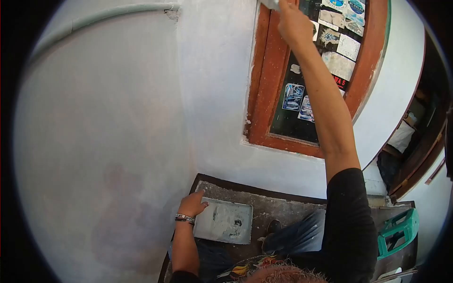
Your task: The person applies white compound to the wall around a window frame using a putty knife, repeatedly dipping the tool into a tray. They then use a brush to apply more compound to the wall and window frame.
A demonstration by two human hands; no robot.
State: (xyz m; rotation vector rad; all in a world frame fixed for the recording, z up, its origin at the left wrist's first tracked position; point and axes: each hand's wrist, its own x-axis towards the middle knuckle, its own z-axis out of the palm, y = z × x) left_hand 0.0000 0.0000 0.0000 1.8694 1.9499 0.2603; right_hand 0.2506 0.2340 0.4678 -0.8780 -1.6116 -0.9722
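A shallow grey paint tray, smeared with pale paint and a few dark patches, is low in the head view. My left hand, with bracelets at the wrist, is closed on its upper left corner, thumb over the rim. My right arm stretches up across the window, and my right hand is closed near the top edge of the view. From it a pale grey object sticks out beside the window frame. Most of that object is cut off or hidden by my fingers, so its kind does not show.
The brown wooden window frame holds dark glass with several stickers. White wall meets a greyish wall with a pipe on it. A green plastic stool stands at right, below a doorway.
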